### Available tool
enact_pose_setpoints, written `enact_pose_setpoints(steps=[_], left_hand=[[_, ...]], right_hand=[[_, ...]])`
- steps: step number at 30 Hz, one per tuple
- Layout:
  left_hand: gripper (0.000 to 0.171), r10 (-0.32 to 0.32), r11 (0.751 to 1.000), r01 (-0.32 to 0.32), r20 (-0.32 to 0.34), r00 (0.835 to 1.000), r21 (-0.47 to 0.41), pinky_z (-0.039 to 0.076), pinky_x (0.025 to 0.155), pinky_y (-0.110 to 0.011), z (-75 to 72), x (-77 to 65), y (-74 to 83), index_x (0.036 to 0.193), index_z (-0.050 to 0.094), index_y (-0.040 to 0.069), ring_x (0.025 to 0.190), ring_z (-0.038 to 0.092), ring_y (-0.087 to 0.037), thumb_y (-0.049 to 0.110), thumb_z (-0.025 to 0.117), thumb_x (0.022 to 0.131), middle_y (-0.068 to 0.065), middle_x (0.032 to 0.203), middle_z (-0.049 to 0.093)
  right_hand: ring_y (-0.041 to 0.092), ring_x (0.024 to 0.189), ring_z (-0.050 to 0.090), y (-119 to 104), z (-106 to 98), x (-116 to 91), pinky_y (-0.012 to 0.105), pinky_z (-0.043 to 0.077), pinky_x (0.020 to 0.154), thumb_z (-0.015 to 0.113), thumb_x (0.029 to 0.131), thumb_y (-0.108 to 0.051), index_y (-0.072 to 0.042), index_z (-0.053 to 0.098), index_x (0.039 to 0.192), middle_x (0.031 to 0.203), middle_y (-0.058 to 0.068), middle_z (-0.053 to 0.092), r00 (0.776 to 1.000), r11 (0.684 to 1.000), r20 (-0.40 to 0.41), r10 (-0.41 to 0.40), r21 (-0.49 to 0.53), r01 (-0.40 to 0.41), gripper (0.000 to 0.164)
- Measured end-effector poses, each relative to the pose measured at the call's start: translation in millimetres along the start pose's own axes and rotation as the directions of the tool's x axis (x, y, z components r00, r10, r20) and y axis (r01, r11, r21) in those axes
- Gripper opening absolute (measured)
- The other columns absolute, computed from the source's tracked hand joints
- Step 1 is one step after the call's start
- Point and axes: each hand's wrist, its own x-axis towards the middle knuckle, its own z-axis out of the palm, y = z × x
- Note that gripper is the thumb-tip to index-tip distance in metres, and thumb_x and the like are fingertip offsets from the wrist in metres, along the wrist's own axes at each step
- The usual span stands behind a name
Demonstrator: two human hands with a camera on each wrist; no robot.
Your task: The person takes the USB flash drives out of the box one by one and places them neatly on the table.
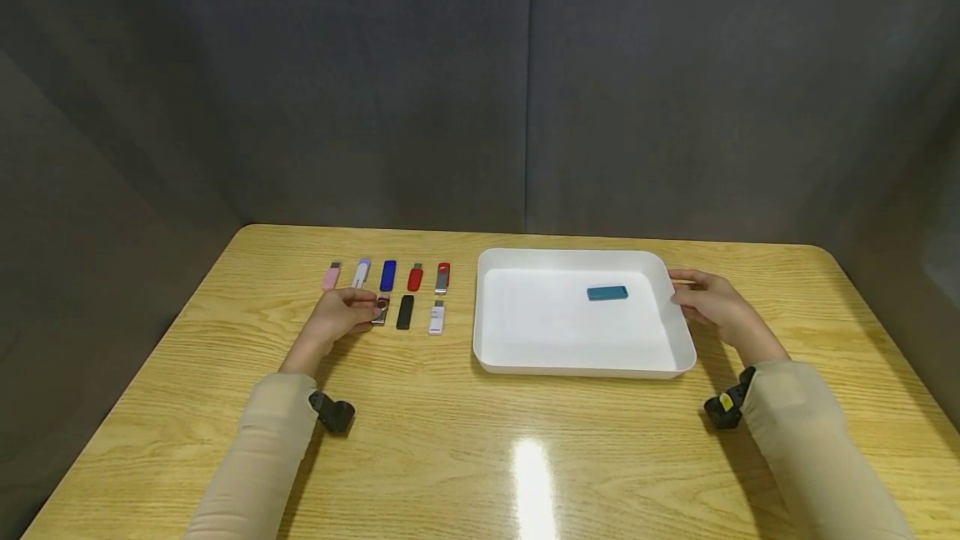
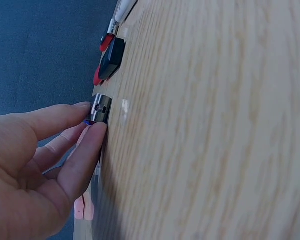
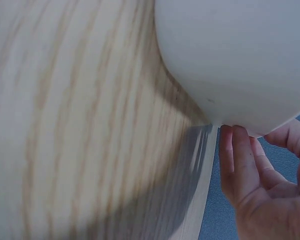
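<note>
My left hand [image 1: 341, 315] is at the left end of the front row of USB sticks. Its thumb and a finger pinch a USB stick with a silver metal cover [image 2: 101, 108], which has a small round hole. A black USB stick [image 1: 405, 312] lies just right of it, then a white one [image 1: 437, 317]. My right hand [image 1: 712, 304] holds the right side of a white tray [image 1: 585, 371], its fingertips [image 3: 240, 134] at the outer wall and the thumb near the rim. In the tray lies a teal USB stick [image 1: 607, 293].
Behind the front row lie a pink USB stick [image 1: 331, 276], a white and lilac one [image 1: 362, 272], a blue one [image 1: 387, 275], a red one [image 1: 415, 277] and a red and silver one [image 1: 442, 277]. A dark curtain [image 1: 525, 90] rises behind the wooden table [image 1: 420, 457].
</note>
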Motion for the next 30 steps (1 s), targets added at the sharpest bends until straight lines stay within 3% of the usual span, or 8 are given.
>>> enact_pose_setpoints(steps=[11,18,24,30], left_hand=[[0.042,0.002,1.0,-0.002,-0.002,1.0,-0.004,0.057,0.077,-0.021,-0.1,0.2,-2.5,0.129,0.047,-0.014,0.082,0.062,-0.001,0.004,0.058,0.093,-0.032,0.128,0.055],[0.042,0.022,1.0,-0.022,-0.002,1.0,0.007,0.057,0.078,-0.021,-0.8,-0.6,-1.8,0.129,0.047,-0.014,0.082,0.061,-0.001,0.004,0.058,0.093,-0.032,0.128,0.055],[0.039,0.041,0.999,-0.039,-0.06,0.997,0.031,0.057,0.079,-0.023,-0.6,-1.8,8.9,0.13,0.049,-0.009,0.092,0.064,-0.011,0.006,0.056,0.095,-0.028,0.126,0.056],[0.04,0.113,0.993,-0.111,-0.076,0.991,0.028,0.056,0.08,-0.021,7.7,-4.6,27.3,0.13,0.051,-0.008,0.093,0.063,-0.014,0.006,0.057,0.093,-0.025,0.124,0.055]], right_hand=[[-0.006,0.086,0.052,2.0,0.4,0.2,0.009,0.049,0.074,0.048,0.096,-0.013,0.002,0.022,0.15,0.148,0.03,0.031,1.0,0.999,0.01,-0.007,0.034,0.007,0.061],[-0.002,0.093,0.053,1.2,-0.7,0.2,0.01,0.049,0.075,0.048,0.097,-0.013,0.001,0.021,0.15,0.151,0.028,0.028,1.0,0.999,0.016,0.0,0.044,-0.001,0.061],[0.001,0.094,0.057,2.8,-1.5,3.2,0.013,0.051,0.075,0.054,0.093,-0.014,0.0,0.028,0.148,0.139,0.021,0.046,1.0,0.996,-0.002,0.002,0.09,-0.002,0.062],[0.003,0.097,0.055,-0.4,-0.9,0.6,0.01,0.05,0.073,0.049,0.096,-0.014,0.002,0.024,0.149,0.149,0.028,0.032,1.0,0.998,0.001,0.005,0.056,-0.005,0.061]])
